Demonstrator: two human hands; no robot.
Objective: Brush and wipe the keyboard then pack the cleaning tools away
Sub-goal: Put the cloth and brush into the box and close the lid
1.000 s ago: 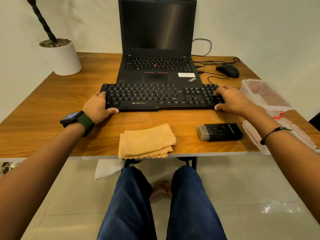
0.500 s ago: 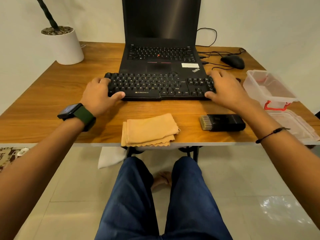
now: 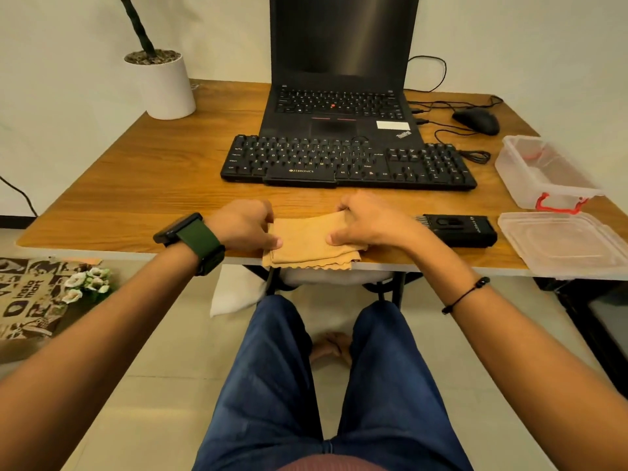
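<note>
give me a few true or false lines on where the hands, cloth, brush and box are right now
1. Both hands, left and right, are on the folded cloth. True.
2. The brush lies inside the clear box. False: it lies on the table, right of the cloth.
3. The lid is off the box, lying beside it. True.
4. The right hand rests on the keyboard. False: no hand touches the keyboard.
5. The cloth hangs slightly over the table's near edge. True.
</note>
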